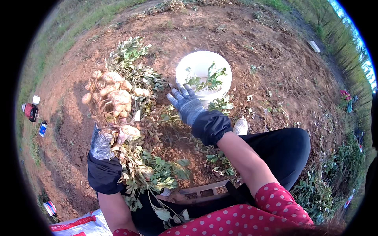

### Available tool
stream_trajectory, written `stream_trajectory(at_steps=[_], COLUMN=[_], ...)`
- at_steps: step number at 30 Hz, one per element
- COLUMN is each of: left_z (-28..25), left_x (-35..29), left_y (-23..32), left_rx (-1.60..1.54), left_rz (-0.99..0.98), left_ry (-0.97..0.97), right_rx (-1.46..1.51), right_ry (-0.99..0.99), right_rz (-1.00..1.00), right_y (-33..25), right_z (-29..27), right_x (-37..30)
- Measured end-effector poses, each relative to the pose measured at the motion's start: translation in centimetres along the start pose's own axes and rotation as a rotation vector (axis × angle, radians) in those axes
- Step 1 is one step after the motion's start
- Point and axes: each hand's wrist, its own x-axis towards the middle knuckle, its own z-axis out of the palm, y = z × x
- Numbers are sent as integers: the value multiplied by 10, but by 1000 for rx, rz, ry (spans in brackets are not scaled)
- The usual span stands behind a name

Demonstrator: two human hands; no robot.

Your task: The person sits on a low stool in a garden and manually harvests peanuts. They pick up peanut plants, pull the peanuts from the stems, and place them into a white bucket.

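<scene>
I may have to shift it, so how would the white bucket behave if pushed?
The white bucket is probably light for its size: much of its inside shows bare, with some leaves at its mouth. It may catch or tip rather than slide smoothly, since the soil around it looks lumpy.

Gloved pair: left hand [101, 143] gripping, right hand [189, 107] open.
Left: lower left of the frame, mottled grey glove, fingers largely hidden; dark cuff [103, 173] at the wrist, bare left forearm [113, 208] rising steeply from the lower edge. Right: just above frame centre, matching glove, back of the hand showing, fingers extended and slightly parted toward the upper left; gathered dark cuff, bare right forearm [248, 157] slanting up from the lower right, red polka-dot sleeve [281, 200] ending near the elbow. Right knee [293, 153]: bent, dark-trousered, right of centre.
</scene>
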Motion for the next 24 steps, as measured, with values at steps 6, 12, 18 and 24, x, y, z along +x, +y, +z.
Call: stream_trajectory(at_steps=[6, 12, 18, 24], left_z=[15, 1, 1, 20], left_x=[3, 0, 14, 5], left_y=[31, 22, -25, -26], left_rx=[20, -128, -393, -345], left_rz=[-35, -140, -296, -340], left_ry=[-313, -420, -591, -512], right_rx=[37, 860, 629, 2000], right_ry=[-708, -613, -673, 64], right_rz=[-105, 341, 22, 525], right_y=[-26, -97, -79, -40], right_z=[22, 95, 110, -58], right_x=[27, -75, -128, -13])
